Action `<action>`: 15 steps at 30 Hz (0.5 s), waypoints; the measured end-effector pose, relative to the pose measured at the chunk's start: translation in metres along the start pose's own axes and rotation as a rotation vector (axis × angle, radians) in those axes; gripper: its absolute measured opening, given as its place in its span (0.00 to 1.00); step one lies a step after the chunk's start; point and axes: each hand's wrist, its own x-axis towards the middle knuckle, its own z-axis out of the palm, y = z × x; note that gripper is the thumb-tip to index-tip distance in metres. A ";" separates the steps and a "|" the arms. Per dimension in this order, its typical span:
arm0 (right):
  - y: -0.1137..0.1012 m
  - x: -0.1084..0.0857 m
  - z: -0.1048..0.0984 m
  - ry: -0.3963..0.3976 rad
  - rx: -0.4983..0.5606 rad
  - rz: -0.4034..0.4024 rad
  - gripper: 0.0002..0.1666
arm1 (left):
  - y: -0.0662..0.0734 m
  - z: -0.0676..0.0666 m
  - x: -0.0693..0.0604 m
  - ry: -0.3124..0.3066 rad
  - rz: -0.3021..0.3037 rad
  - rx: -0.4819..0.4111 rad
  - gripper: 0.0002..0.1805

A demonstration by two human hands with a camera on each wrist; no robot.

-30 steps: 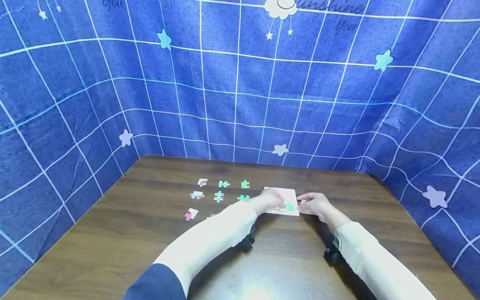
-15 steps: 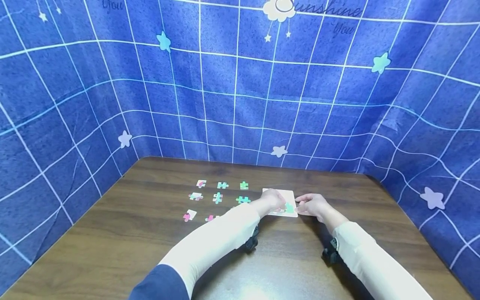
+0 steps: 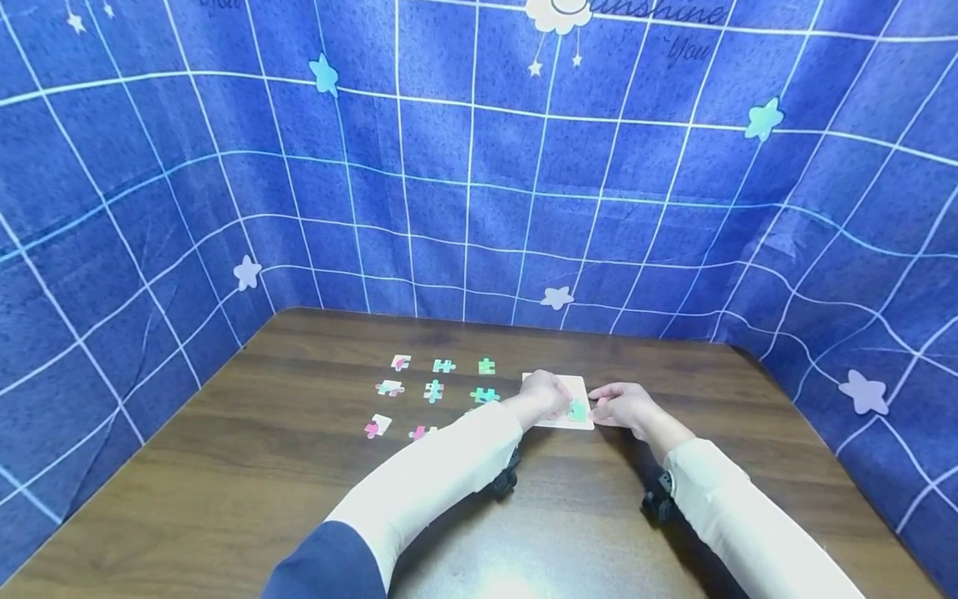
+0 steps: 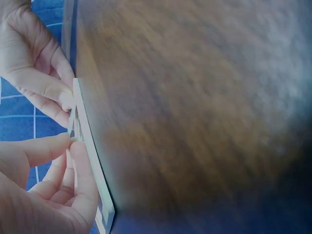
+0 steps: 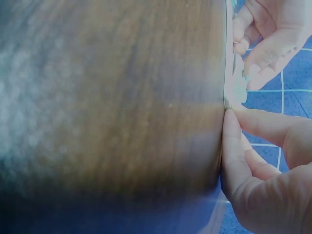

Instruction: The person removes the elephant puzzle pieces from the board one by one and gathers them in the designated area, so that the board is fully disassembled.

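Note:
A pale square puzzle board [image 3: 583,388] lies on the table, partly covered by my left hand [image 3: 544,396]. That hand reaches over it, thumb and fingertip pinching a green jigsaw puzzle piece [image 3: 577,410] near the board's right front corner. In the left wrist view the piece [image 4: 72,123] stands tilted against the board's edge [image 4: 92,146]. My right hand [image 3: 627,409] is at the board's right side; in the right wrist view its thumb and forefinger pinch the board's corner [image 5: 227,103]. How the piece sits on the board is partly hidden by the fingers.
Left of the board, several loose puzzle pieces lie spread in rows, among them a green one [image 3: 486,366], a teal one [image 3: 485,395] and a pink-and-white one [image 3: 377,426]. My left sleeve [image 3: 434,466] covers part of the front row. A blue curtain [image 3: 434,208] surrounds the wooden table [image 3: 247,466].
My left hand has shifted slightly right over the board, its fingertips closer to the green piece. The right hand stays at the board's edge. The loose pieces lie as before.

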 end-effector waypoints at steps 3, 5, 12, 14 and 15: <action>0.001 0.000 0.000 -0.009 -0.007 -0.005 0.31 | 0.001 -0.001 0.000 0.010 0.003 0.011 0.02; 0.001 0.000 0.001 -0.009 -0.013 -0.005 0.31 | -0.001 -0.002 -0.001 0.012 0.011 0.003 0.03; 0.000 0.000 0.000 -0.016 -0.006 0.005 0.31 | -0.008 -0.012 0.001 0.028 -0.003 -0.064 0.07; -0.001 0.000 -0.001 -0.021 -0.006 0.004 0.31 | -0.009 -0.016 0.001 0.032 -0.007 -0.100 0.07; -0.001 0.001 -0.001 -0.020 -0.005 0.004 0.31 | -0.009 -0.018 0.001 0.024 -0.020 -0.141 0.07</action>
